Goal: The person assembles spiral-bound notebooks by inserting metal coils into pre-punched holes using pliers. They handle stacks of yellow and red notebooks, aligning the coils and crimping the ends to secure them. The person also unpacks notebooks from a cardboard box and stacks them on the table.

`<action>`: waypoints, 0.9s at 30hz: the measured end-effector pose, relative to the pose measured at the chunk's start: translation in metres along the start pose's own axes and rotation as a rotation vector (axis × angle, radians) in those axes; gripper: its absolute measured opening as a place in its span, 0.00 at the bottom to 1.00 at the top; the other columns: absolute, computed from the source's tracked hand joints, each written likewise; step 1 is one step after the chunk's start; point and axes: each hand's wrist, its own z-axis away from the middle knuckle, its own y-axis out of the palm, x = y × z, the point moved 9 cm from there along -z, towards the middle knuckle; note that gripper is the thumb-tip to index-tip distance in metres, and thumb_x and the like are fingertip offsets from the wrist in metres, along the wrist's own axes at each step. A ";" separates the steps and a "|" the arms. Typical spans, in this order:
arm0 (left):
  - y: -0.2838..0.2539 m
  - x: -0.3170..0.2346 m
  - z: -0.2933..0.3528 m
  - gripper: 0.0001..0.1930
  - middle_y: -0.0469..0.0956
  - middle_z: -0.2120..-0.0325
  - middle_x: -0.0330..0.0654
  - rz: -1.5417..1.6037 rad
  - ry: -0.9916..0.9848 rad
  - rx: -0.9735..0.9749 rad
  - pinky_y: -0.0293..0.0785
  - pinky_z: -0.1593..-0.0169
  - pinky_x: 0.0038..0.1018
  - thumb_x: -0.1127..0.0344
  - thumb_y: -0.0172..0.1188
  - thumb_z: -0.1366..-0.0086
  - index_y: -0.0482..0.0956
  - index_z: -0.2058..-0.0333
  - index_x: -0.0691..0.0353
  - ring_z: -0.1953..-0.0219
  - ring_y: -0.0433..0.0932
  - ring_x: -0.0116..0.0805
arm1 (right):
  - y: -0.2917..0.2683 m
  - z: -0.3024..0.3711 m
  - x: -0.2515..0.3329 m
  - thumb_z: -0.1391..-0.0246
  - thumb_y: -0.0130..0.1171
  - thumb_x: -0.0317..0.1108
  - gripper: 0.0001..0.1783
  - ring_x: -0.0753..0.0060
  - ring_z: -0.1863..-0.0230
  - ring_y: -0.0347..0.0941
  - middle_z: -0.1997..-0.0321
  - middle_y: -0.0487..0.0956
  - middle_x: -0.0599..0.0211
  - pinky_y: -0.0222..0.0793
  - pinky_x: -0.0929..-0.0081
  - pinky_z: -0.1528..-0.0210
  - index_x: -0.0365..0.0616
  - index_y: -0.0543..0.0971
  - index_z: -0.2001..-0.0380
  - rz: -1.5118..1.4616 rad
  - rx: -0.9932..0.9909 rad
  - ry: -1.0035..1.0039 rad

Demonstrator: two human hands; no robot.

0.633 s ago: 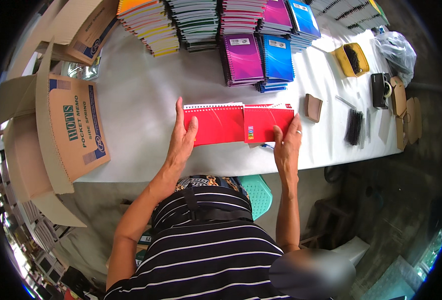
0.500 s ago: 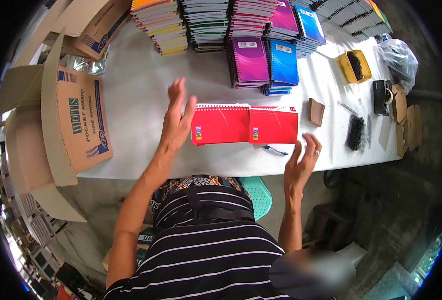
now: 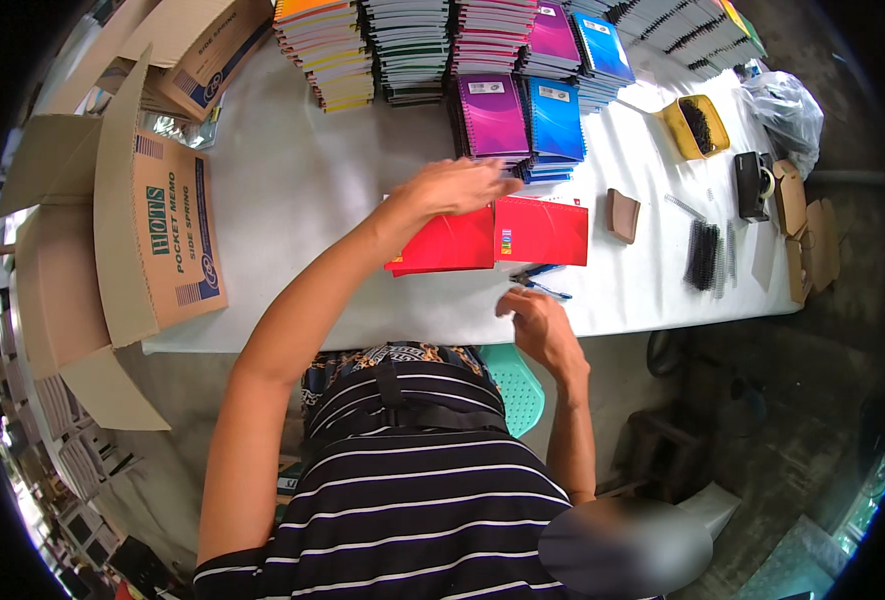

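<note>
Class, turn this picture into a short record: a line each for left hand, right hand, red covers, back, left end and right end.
Left hand: fingers outstretched over the red covers' upper edge; contact unclear
Right hand: curled, near a blue-handled tool
Red covers: side by side on the white table
Back: stacked notebooks, including purple and blue
Left end: open cardboard box
Right end: yellow container, black coils

Blk short-sleeved shirt (image 3: 422, 497) w/ thin wht horiz. stripes, well back from the fingers (image 3: 484, 180). Left sleeve (image 3: 234, 567), also blk w/ wht stripe, ends far behind the left-side fingers. Plain blk belt (image 3: 447, 417) crosses the shirt, closer to the fingers, w/ short blk vert. strap (image 3: 389, 388). Nearest the fingers: patterned lower garment (image 3: 402, 354), dk. w/ wht Greek-key & gold chain-like motifs.
</note>
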 end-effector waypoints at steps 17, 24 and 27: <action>0.035 -0.059 -0.087 0.43 0.79 0.63 0.57 0.138 0.130 0.143 0.70 0.54 0.45 0.26 0.28 0.37 0.81 0.62 0.60 0.57 0.75 0.57 | -0.030 0.000 -0.027 0.58 0.50 0.18 0.16 0.52 0.66 0.78 0.72 0.81 0.60 0.73 0.59 0.65 0.47 0.82 0.70 0.100 -0.037 0.038; 0.036 -0.072 -0.081 0.49 0.76 0.56 0.61 0.141 0.108 0.285 0.68 0.49 0.45 0.23 0.28 0.39 0.79 0.57 0.68 0.51 0.72 0.58 | -0.064 -0.004 -0.056 0.60 0.54 0.20 0.12 0.53 0.69 0.77 0.72 0.81 0.57 0.72 0.62 0.67 0.45 0.83 0.73 0.179 -0.123 0.214; 0.034 -0.070 -0.074 0.50 0.72 0.49 0.61 0.143 0.098 0.312 0.66 0.44 0.44 0.23 0.28 0.40 0.75 0.49 0.67 0.44 0.69 0.59 | -0.062 -0.002 -0.058 0.58 0.53 0.20 0.11 0.53 0.68 0.78 0.74 0.80 0.56 0.72 0.61 0.66 0.44 0.82 0.73 0.243 -0.093 0.221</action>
